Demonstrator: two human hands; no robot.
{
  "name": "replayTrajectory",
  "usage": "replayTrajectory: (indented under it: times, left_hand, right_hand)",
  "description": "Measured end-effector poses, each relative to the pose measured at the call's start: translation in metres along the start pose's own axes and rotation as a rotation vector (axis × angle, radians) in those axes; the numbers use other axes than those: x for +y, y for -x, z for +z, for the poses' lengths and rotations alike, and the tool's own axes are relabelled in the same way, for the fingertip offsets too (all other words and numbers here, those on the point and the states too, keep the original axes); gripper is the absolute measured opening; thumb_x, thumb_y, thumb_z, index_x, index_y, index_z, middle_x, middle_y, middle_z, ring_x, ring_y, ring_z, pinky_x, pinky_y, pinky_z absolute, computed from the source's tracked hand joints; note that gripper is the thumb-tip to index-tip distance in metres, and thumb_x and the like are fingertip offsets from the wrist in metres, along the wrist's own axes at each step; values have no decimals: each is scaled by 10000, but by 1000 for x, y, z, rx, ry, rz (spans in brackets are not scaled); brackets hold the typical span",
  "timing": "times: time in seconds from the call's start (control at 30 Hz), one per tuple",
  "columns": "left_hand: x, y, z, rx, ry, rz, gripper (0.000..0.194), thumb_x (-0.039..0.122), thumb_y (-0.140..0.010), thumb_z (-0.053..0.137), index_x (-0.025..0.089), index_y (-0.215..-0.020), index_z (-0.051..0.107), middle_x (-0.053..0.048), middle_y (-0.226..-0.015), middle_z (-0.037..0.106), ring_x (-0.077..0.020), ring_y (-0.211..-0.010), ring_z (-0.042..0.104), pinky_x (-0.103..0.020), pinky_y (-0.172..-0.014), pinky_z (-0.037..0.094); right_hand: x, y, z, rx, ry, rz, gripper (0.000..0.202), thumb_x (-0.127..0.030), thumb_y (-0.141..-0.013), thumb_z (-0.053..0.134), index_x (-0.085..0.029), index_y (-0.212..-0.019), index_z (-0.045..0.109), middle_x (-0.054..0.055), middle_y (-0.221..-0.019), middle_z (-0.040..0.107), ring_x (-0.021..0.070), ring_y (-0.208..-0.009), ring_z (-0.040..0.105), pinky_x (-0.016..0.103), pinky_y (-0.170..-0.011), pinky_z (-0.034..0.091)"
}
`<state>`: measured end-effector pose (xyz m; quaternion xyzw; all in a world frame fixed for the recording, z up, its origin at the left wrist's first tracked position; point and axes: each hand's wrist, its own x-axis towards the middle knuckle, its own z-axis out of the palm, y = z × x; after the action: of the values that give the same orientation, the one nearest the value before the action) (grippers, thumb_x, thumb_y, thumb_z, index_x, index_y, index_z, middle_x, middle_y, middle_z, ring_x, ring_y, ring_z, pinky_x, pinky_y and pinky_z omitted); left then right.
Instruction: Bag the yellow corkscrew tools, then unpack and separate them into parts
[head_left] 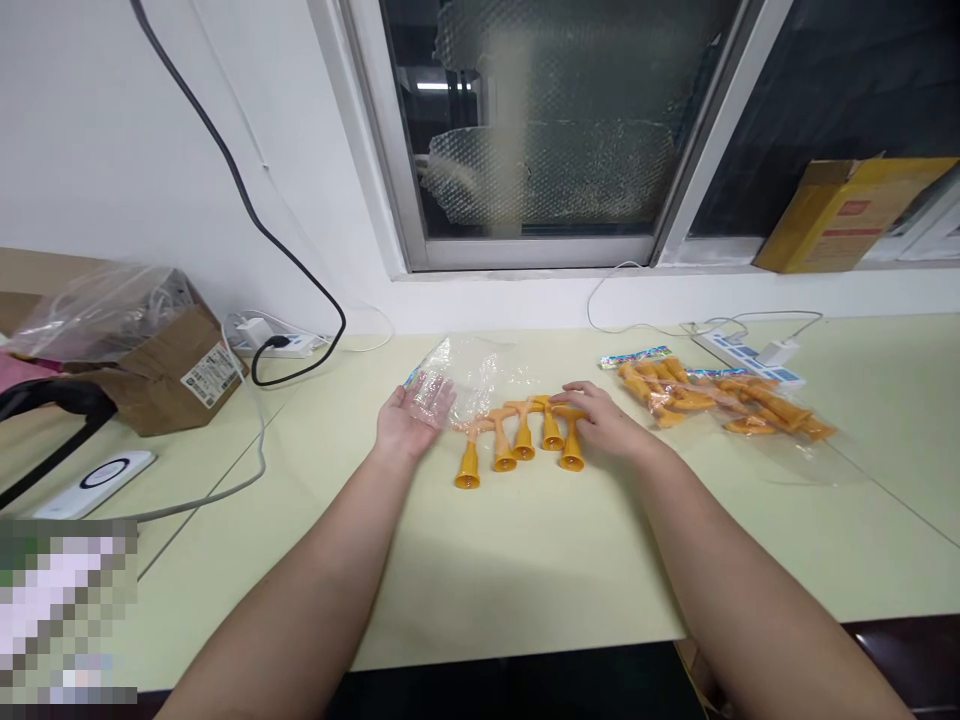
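Pale green tabletop (525, 560) runs under a dark window (540, 120), and you have both forearms stretched across it. Your left hand (409, 418) lies palm up and open, fingers loosely spread, with the edge of an empty clear plastic bag (469, 375) resting on its fingertips; it grips nothing firmly. Your right hand (604, 415) is palm down, fingers half curled over the top ends of a row of orange plastic pieces (521, 440), touching the rightmost ones without closing around any that you can see. The five pieces lie side by side just between your hands, flared ends pointing toward you. Two more sealed packs of orange pieces (720, 405) sit near your right wrist, beside a white power strip (750, 355). A cardboard box (161, 365) and a black cable (247, 210) lie well off to the left. The likely trouble: the loose pieces look light and smooth, so a sideways sweep of your right hand could scatter the row or roll one off the near edge, and the bag could slide away since nothing pins it.
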<state>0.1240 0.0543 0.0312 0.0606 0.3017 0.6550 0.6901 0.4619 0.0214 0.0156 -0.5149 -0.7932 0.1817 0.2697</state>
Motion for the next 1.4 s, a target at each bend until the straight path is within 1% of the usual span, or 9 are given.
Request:
replayTrajectory:
  times: [0.1,0.2,0.47,0.8,0.93,1.1,1.13,1.27,1.4]
  left_hand:
    - [2,-3,-3,-11,6,-14,402,391,-1047,311,162,-1031,641,-146,-1074,714,-299,-1071,719,-442,-820,628]
    - [1,-5,-5,-7,-4,-29,404,403,-1042,319,157,-1027,639,-145,-1066,718,-297,-1061,721,-439,-829,623]
    - [1,-7,-6,-11,-47,-21,424,408,-1046,292,166,-1040,639,-131,-1014,724,-280,-979,736,-420,-791,618]
    - [-1,-9,-6,-15,-61,-25,421,418,-1043,312,167,-1058,650,-129,-1024,727,-273,-955,738,-412,-786,612]
    - [-1,-6,-4,-7,-74,-29,419,422,-1045,313,164,-1047,643,-124,-1010,730,-272,-936,739,-409,-772,610]
    - [-2,-4,-4,-19,-80,-26,428,426,-1045,303,168,-1033,643,-115,-995,730,-265,-911,738,-398,-762,605]
    - [-2,-4,-4,-25,-80,-29,429,427,-1046,300,170,-1030,643,-114,-993,730,-264,-910,737,-397,-762,603]
    - [-2,-3,-4,-29,-81,-41,419,437,-1041,312,182,-1039,644,-111,-980,724,-258,-905,733,-397,-763,598]
    - [-2,-2,-5,-30,-76,-42,424,440,-1040,305,188,-1052,645,-106,-957,718,-250,-896,728,-393,-761,595]
  right_hand:
    - [-4,1,5,-129,65,-1,697,-12,-798,459,-371,-1370,634,39,-1469,490,261,-1345,454,452,-1157,371]
    - [-5,-2,9,-163,119,17,697,-5,-814,452,-368,-1380,639,51,-1401,552,263,-1279,480,443,-1127,397]
    - [-5,-1,4,-158,120,129,675,-3,-798,463,-303,-1376,639,73,-1239,613,265,-1173,497,417,-1071,422]
    - [-5,3,-12,-135,214,397,651,-112,-751,631,-210,-1394,598,151,-1263,577,313,-1172,578,395,-1017,444]
    - [-12,4,-12,-99,308,353,569,-192,-722,685,-207,-1292,678,157,-1278,582,360,-1239,501,436,-1030,427]
    - [-12,3,-8,-90,372,343,542,-357,-763,699,-242,-1292,675,117,-1509,484,442,-1475,252,616,-1171,211]
    - [-11,3,-8,-98,351,362,558,-404,-782,687,-260,-1320,656,106,-1508,495,451,-1478,255,629,-1162,218]
    - [-7,1,-6,-103,277,414,607,-492,-800,670,-290,-1369,620,111,-1371,608,390,-1249,550,498,-1013,425]
    - [-9,1,-7,-73,304,427,618,-457,-769,695,-243,-1345,629,128,-1248,657,351,-1114,612,418,-901,458]
